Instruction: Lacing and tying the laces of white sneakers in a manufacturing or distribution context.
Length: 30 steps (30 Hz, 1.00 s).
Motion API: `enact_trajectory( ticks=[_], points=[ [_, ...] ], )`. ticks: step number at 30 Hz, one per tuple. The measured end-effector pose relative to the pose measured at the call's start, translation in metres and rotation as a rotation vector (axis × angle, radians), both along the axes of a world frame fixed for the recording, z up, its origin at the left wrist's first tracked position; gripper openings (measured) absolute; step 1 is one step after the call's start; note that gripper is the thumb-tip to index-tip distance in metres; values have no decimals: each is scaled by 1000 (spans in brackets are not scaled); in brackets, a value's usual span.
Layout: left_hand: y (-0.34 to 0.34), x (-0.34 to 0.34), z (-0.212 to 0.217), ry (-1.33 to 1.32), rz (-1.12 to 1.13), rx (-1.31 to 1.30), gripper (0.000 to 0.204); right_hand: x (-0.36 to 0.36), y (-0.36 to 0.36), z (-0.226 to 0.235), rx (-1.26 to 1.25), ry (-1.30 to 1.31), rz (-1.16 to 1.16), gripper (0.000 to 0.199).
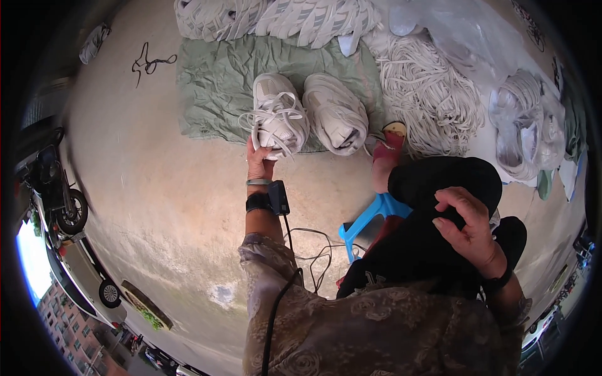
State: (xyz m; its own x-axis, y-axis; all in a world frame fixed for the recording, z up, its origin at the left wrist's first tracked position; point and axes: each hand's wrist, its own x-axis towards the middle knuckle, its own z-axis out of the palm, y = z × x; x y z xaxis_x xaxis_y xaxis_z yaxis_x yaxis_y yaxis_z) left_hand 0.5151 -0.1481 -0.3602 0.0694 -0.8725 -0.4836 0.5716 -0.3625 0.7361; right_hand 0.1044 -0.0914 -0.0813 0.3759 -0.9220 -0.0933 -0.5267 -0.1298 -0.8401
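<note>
My left hand [260, 156] reaches out and grips the near end of a white shoe upper [282, 131], its fingers partly hidden against it. Loose white laces are threaded across its front and trail over the sides. Right beside it, a second group of white shoe uppers [337, 116] lies on the green cloth [213, 88]; they look nested together, with no laces visible on top. Over my dark-trousered knee hovers my right hand [469, 229], fingers curved and apart from the thumb, with nothing in it.
Long rows of nested white uppers [313, 22] lie along the cloth's far edge. A heap of white laces [433, 97] spreads to the right, near clear plastic bags [527, 125]. A blue stool [370, 219] stands beneath me. Black cable [320, 250] loops across the concrete floor [157, 169].
</note>
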Motion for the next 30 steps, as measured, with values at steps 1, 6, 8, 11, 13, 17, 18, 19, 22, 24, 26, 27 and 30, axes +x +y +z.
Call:
enact_trajectory(
  ticks=[1, 6, 8, 11, 13, 17, 18, 19, 22, 24, 26, 27, 30],
  points=[
    [-3, 2, -9, -3, -23, 10, 78, -4, 1, 4, 16, -5, -15, 43],
    [3, 14, -51, -153, 92, 210, 68, -7, -2, 8, 5, -19, -42, 35],
    [7, 13, -66, -215, 167, 371, 59, -4, -4, 7, 19, -27, -45, 32],
    [18, 6, -75, -412, 101, 433, 59, -2, -5, 6, 36, -26, -49, 29],
    [24, -7, -72, -575, 218, 458, 71, -1, -5, 6, 30, -33, -59, 28],
    [32, -46, -52, -701, 304, -32, 100, -3, -9, 8, -9, -57, -66, 27],
    [34, -55, -45, -942, 199, -34, 106, -4, -10, 10, -16, -61, -56, 26],
    [33, -62, -37, -1178, 87, -35, 113, -4, -11, 11, -15, -71, -52, 26],
    [-13, -67, -24, -1598, -144, 277, 109, -6, -11, 17, 3, -64, -35, 26],
    [-49, -65, -17, -1546, -262, 505, 103, -9, -10, 19, 3, -60, -88, 25],
    [-72, -72, -12, -1560, -332, 674, 99, -13, -5, 24, 6, -79, -144, 21],
    [-77, -75, -10, -1583, -366, 663, 100, -18, -5, 26, -4, -80, -173, 21],
    [-79, -74, -4, -1634, -454, 681, 106, -34, 6, 37, -6, -94, -286, 19]
  ],
)
